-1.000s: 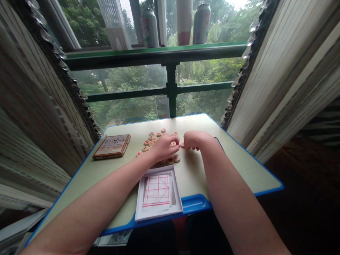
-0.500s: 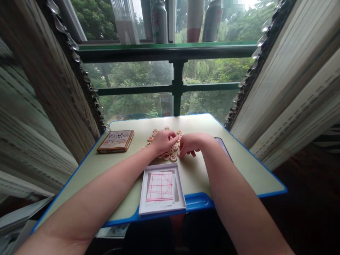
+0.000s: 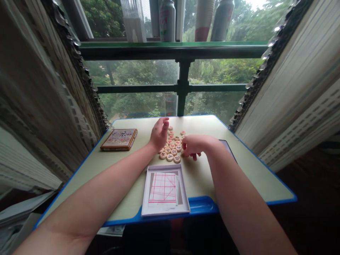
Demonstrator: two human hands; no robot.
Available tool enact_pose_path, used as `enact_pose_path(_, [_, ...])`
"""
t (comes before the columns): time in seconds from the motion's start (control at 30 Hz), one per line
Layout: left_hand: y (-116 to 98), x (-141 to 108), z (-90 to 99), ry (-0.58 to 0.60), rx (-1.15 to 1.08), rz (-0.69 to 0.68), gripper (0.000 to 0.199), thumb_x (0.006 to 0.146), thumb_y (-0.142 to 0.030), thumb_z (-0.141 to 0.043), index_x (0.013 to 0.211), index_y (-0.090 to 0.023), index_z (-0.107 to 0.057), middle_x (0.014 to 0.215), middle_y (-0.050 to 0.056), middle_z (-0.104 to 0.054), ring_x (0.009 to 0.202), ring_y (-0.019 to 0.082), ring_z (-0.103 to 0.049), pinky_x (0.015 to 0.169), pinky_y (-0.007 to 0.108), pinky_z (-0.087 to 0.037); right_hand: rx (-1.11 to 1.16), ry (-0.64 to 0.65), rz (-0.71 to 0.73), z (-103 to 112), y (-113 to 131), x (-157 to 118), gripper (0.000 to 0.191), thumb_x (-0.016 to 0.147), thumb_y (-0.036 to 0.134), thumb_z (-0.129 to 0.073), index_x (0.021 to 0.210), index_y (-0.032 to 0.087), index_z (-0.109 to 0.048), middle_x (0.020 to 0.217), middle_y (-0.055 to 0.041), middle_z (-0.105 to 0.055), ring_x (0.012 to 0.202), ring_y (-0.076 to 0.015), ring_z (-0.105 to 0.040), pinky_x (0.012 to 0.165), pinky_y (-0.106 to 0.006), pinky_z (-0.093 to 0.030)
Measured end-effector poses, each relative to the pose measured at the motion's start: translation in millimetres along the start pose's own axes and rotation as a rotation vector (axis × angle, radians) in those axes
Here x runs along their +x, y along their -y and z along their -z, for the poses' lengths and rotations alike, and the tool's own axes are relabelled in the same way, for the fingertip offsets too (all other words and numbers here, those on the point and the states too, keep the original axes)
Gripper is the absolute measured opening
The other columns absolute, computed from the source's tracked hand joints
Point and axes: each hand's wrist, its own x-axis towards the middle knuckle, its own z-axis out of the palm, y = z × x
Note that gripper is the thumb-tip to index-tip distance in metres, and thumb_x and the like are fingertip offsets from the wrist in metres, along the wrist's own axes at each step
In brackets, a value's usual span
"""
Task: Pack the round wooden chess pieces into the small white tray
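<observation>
Nearest, tray (image 3: 170, 211): gridded paper (image 3: 160, 191) inside.
Left hand (image 3: 158, 134): fingers apart, beside discs (image 3: 174, 152).
Right hand (image 3: 198, 144): we cannot tell fingers' grip.

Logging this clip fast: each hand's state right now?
Left hand: open, beside the xiangqi pieces.
Right hand: curled beside the pieces; whether it holds one cannot be told.

Daylight reaches me from twelve o'clock through the window (image 3: 140, 72), bleaching to white in a scrap of sky (image 3: 259, 4) between one and two. The table (image 3: 252, 173) is pale and softly lit, with a faint, soft-edged shadow beneath the right hand (image 3: 193, 146). The curtain (image 3: 39, 106) at nine is dim; four and six o'clock sink nearly to black. My wide view stretches the forearms (image 3: 247, 198) toward seven and five, and markings on the discs (image 3: 169, 157) look soft.
</observation>
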Motion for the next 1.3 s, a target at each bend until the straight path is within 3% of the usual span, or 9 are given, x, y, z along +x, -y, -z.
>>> enact_pose_path(0.17, [0.9,-0.3,1.7,-0.035,0.050,0.004,0.063,0.088,-0.062,-0.018,0.110,-0.016,-0.054,0.109,0.011,-0.061,0.105,0.022,-0.055,0.092,0.035,-0.043,0.082,0.090,-0.015,-0.7,1.4,-1.6,0.024,0.060,0.012,-0.059,0.084,0.014,-0.059,0.059,-0.0006,-0.064,0.057,-0.0148,-0.063,0.051,-0.022,-0.046])
enact_pose_path(0.37, [-3.6,0.8,4.5,0.021,0.156,-0.073,0.065,0.086,-0.066,-0.019,0.100,-0.015,-0.057,0.102,0.011,-0.063,0.101,0.022,-0.055,0.093,0.037,-0.041,0.080,0.132,-0.012,1.8,1.7,-6.0,0.020,0.061,0.017,-0.062,0.081,0.016,-0.057,0.059,0.0018,-0.062,0.060,-0.0171,-0.066,0.047,-0.021,-0.040])
enact_pose_path(0.63, [-3.7,-2.0,5.3,0.052,0.173,-0.131,0.069,0.084,-0.069,-0.015,0.099,-0.016,-0.057,0.103,0.011,-0.062,0.104,0.023,-0.054,0.096,0.037,-0.039,0.030,0.029,-0.060,1.7,1.8,-5.8,0.011,0.063,0.016,-0.060,0.074,0.014,-0.059,0.060,-0.0017,-0.064,0.055,-0.0147,-0.062,0.050,-0.023,-0.041])
enact_pose_path(0.73, [-6.3,-0.6,1.5,0.019,0.017,-0.008,0.067,0.082,-0.071,-0.020,0.093,-0.017,-0.058,0.097,0.010,-0.064,0.100,0.022,-0.057,0.092,0.037,-0.042,-0.028,-0.095,-0.087,5.9,3.8,-7.7,0.011,0.065,0.017,-0.059,0.074,0.013,-0.062,0.063,-0.0048,-0.065,0.056,-0.0151,-0.060,0.051,-0.024,-0.040])
enact_pose_path(0.87, [-20.1,15.9,5.5,-0.098,-0.446,0.436,0.066,0.083,-0.071,-0.015,0.075,-0.018,-0.055,0.071,0.006,-0.064,0.068,0.017,-0.063,0.062,0.029,-0.047,-0.014,-0.533,-0.058,10.8,6.2,-6.8,0.017,0.071,0.025,-0.054,0.081,0.015,-0.064,0.077,-0.0083,-0.068,0.065,-0.0165,-0.059,0.051,-0.025,-0.035])
enact_pose_path(0.93, [-32.3,27.5,15.5,-0.203,-0.609,0.542,0.061,0.084,-0.068,-0.020,0.071,-0.018,-0.053,0.063,0.003,-0.061,0.056,0.013,-0.060,0.053,0.024,-0.043,0.027,-0.658,-0.068,10.1,8.6,-5.3,0.019,0.073,0.028,-0.051,0.083,0.017,-0.064,0.082,-0.0085,-0.068,0.068,-0.0169,-0.058,0.051,-0.025,-0.034])
enact_pose_path(1.07, [-61.5,38.4,39.0,-0.399,-0.807,0.621,0.047,0.087,-0.058,-0.031,0.071,-0.018,-0.050,0.056,-0.003,-0.055,0.046,0.008,-0.053,0.047,0.019,-0.037,0.028,-0.691,0.023,3.9,16.6,-1.7,0.016,0.073,0.029,-0.052,0.080,0.020,-0.063,0.081,-0.0065,-0.067,0.070,-0.0170,-0.058,0.050,-0.025,-0.031])
enact_pose_path(1.2, [-76.2,22.8,56.1,-0.310,-0.885,0.688,0.035,0.082,-0.049,-0.045,0.067,-0.018,-0.048,0.056,-0.003,-0.054,0.047,0.009,-0.055,0.049,0.020,-0.039,0.021,-0.687,0.131,-1.9,24.0,-0.3,0.021,0.076,0.036,-0.049,0.079,0.020,-0.063,0.078,-0.0056,-0.066,0.066,-0.0158,-0.057,0.048,-0.025,-0.029])
enact_pose_path(1.3, [-64.7,2.9,69.1,-0.286,-0.709,0.562,0.034,0.080,-0.048,-0.046,0.065,-0.018,-0.047,0.056,-0.002,-0.054,0.049,0.010,-0.054,0.053,0.022,-0.041,-0.037,-0.660,0.164,-3.9,28.7,0.5,0.026,0.078,0.038,-0.047,0.076,0.019,-0.064,0.078,-0.0065,-0.067,0.067,-0.0160,-0.057,0.049,-0.025,-0.029])
